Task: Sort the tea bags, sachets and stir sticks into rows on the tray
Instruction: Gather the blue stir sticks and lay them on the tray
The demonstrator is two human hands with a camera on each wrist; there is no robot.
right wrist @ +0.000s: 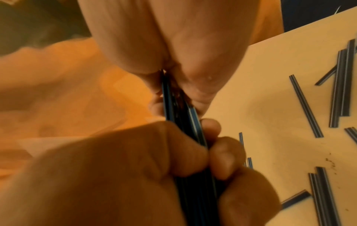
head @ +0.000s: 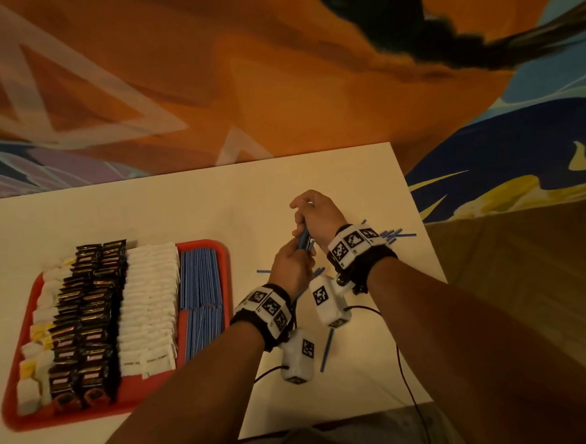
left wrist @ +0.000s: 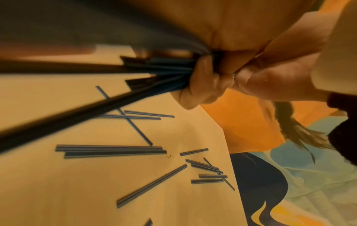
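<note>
Head view only, on my screen: red tray (head: 221,257) at table left, filled in rows with white tea bags (head: 148,303), dark sachets (head: 85,315) and blue stir sticks (head: 200,281).

Wrist views only: loose sticks (left wrist: 110,149) scattered on the white table (head: 185,212), well apart from the tray.

Grip: I read the left hand (head: 290,268) as curled round the lower end of a bundle of sticks (head: 304,239); the right hand (head: 316,214) pinches its upper end, fingers (right wrist: 195,73) pressed together. The bundle sits above the table, right of the tray.
</note>
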